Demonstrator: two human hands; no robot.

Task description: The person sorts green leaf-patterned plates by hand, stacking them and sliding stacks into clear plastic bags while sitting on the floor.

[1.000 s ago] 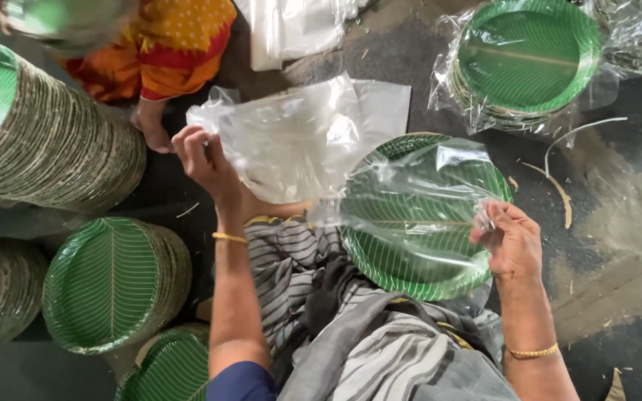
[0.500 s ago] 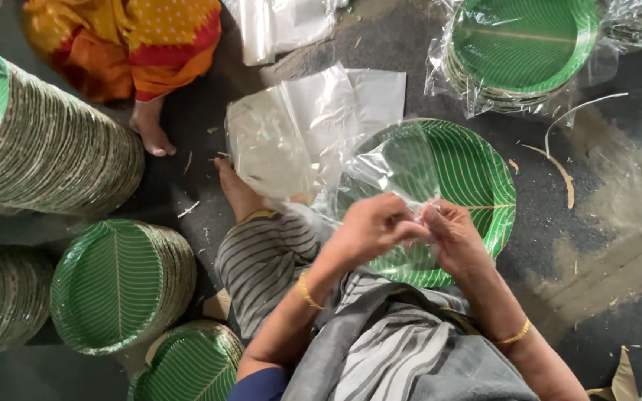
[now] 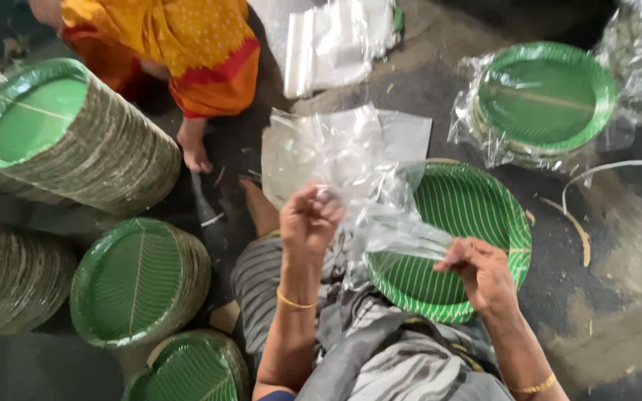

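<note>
Clear plastic bag (image 3: 380, 223), at the centre of the frame, is stretched between the left hand (image 3: 310, 219), pinched shut on its upper end, and the right hand (image 3: 481, 271), fingers closed on its lower edge, so the film is held taut over the stack of green ribbed plates (image 3: 469, 238) resting on the person's lap, apparently to keep the mouth of the bag under control. Around it on the floor (image 3: 618, 297) lie a wrapped plate bundle (image 3: 540, 96) at upper right, loose stacks (image 3: 139, 282) at left, and spare bags (image 3: 336, 44) at top. Half a second ago both hands met together over the plates; now they are spread apart, the left raised.
</note>
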